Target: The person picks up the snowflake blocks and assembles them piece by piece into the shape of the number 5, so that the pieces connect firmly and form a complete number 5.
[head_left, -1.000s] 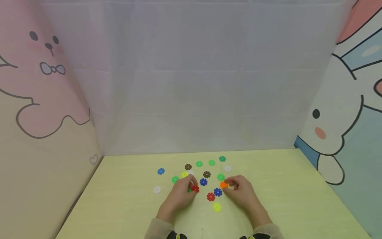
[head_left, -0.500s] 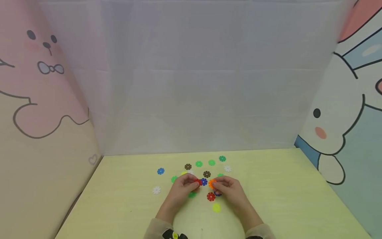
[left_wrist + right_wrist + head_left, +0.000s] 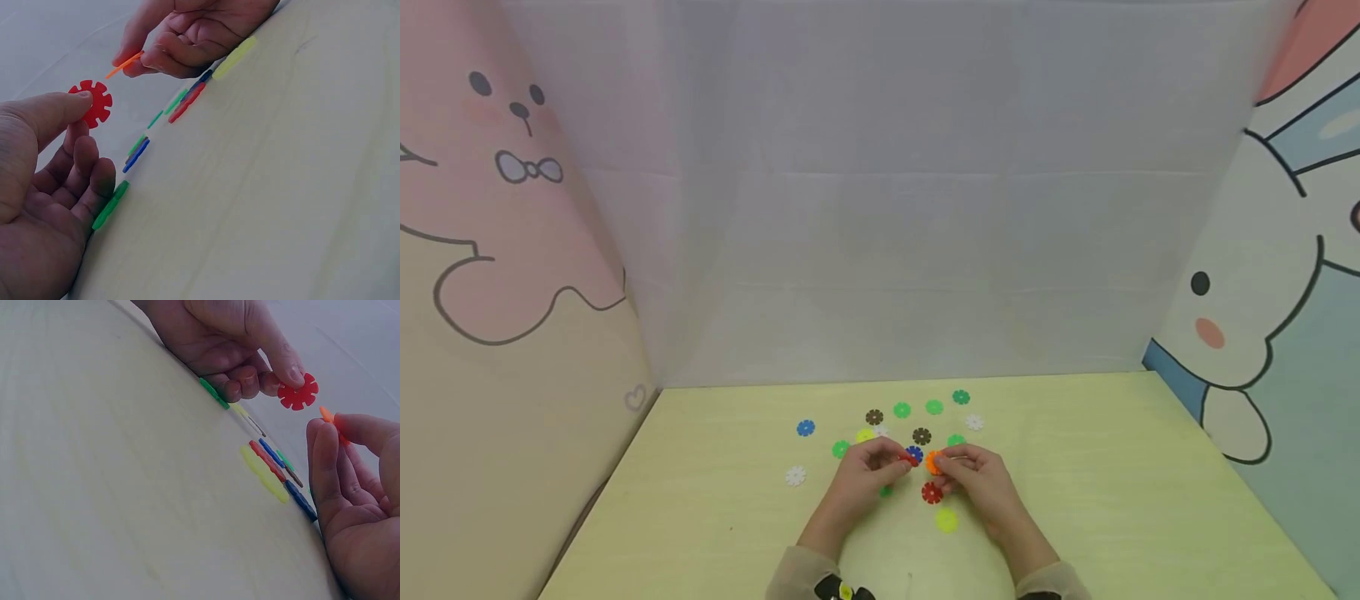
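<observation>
My left hand (image 3: 859, 482) pinches a red notched plastic disc (image 3: 100, 107) between thumb and forefinger, above the table. Facing it, my right hand (image 3: 987, 483) pinches an orange notched disc (image 3: 933, 462) by its edge. A small gap separates the two discs in both wrist views. Beneath the left fingers lies a green disc (image 3: 111, 205). In the head view a dark blue disc (image 3: 914, 453) shows just behind the held pieces. Another red disc (image 3: 932, 493) and a yellow disc (image 3: 947, 521) lie flat nearer the body. A second dark blue disc (image 3: 301, 500) is below the right hand.
Further back on the pale table (image 3: 715, 508) are scattered discs, among them a brown one (image 3: 874, 417), a dark green one (image 3: 961, 397) and a white one (image 3: 974, 422). Off left lie a blue disc (image 3: 806, 427) and a white disc (image 3: 795, 476). A white curtain (image 3: 880, 250) hangs behind.
My right hand has moved left with the orange disc, which was farther right. My left hand has shifted slightly right, and its red disc now appears more edge-on in the head view.
</observation>
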A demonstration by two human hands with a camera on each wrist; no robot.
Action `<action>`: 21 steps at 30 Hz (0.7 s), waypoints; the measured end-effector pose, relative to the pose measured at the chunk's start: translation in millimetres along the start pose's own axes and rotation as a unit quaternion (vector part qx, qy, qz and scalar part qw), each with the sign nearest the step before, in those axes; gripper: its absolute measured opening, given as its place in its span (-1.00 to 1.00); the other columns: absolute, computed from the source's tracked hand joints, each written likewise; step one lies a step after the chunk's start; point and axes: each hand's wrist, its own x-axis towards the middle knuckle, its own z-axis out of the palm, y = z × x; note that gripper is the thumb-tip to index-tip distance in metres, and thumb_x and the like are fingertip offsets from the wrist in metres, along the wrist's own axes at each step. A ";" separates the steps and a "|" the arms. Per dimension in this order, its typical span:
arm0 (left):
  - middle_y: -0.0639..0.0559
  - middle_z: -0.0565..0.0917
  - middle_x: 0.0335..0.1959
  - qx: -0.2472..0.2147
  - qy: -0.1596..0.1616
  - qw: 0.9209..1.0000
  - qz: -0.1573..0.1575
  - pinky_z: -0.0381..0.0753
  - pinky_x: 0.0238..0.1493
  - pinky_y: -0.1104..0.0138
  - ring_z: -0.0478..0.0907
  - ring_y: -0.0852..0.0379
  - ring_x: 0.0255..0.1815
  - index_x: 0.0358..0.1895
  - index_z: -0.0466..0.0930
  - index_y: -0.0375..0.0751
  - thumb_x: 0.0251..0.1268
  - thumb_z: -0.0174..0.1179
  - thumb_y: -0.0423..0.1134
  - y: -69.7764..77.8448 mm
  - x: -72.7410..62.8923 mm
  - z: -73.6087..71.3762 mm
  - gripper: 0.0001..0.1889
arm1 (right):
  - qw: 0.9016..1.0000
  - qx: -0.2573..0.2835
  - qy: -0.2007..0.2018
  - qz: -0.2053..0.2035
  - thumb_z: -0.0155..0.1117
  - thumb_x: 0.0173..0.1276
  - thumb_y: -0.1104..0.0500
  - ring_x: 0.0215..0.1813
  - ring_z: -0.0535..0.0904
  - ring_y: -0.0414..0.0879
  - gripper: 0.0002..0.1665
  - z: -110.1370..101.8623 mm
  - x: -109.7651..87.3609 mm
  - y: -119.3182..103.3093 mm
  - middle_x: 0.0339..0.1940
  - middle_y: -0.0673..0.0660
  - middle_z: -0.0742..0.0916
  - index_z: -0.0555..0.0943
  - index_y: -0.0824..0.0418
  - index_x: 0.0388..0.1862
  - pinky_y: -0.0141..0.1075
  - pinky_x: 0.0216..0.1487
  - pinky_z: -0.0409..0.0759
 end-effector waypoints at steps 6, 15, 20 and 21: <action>-0.03 0.83 -0.20 0.015 -0.006 1.000 -0.002 0.63 -0.22 0.41 0.61 0.15 -0.32 -0.08 0.83 -0.07 0.46 0.48 -0.17 -1.9 -0.1 3.1 -0.89 | 1.000 -0.001 -0.013 0.002 0.48 0.53 0.25 -0.32 0.78 -0.05 -0.69 -0.2 -0.5 -0.7 -0.25 0.32 0.86 0.66 0.48 0.05 -0.31 -0.19 0.78; -0.12 0.79 -0.34 -0.006 -0.011 1.000 0.004 0.63 -0.30 0.40 0.61 0.15 -0.41 -0.14 0.82 -0.27 0.44 0.48 -0.28 -1.6 -1.4 5.6 -0.89 | 1.000 -0.006 -0.020 0.012 0.52 0.49 0.23 -0.33 0.79 -0.03 -0.72 0.1 0.4 1.8 -0.27 0.30 0.86 0.69 0.43 -0.04 -0.29 -0.19 0.79; -0.14 0.79 -0.35 -0.009 -0.008 1.000 0.003 0.63 -0.33 0.39 0.60 0.12 -0.42 -0.19 0.83 -0.26 0.41 0.51 -0.29 -3.2 -0.6 5.5 -0.90 | 1.000 -0.005 -0.025 0.012 0.51 0.49 0.26 -0.34 0.79 -0.05 -0.76 -0.7 0.7 1.4 -0.27 0.29 0.86 0.70 0.44 -0.09 -0.30 -0.21 0.79; -0.15 0.79 -0.35 -0.008 -0.009 1.000 0.005 0.63 -0.33 0.39 0.60 0.13 -0.42 -0.20 0.83 -0.26 0.41 0.51 -0.29 -3.7 -0.3 5.4 -0.90 | 1.000 -0.005 -0.028 0.012 0.51 0.49 0.27 -0.34 0.80 -0.05 -0.77 -1.2 0.9 1.3 -0.27 0.29 0.86 0.70 0.45 -0.09 -0.30 -0.21 0.79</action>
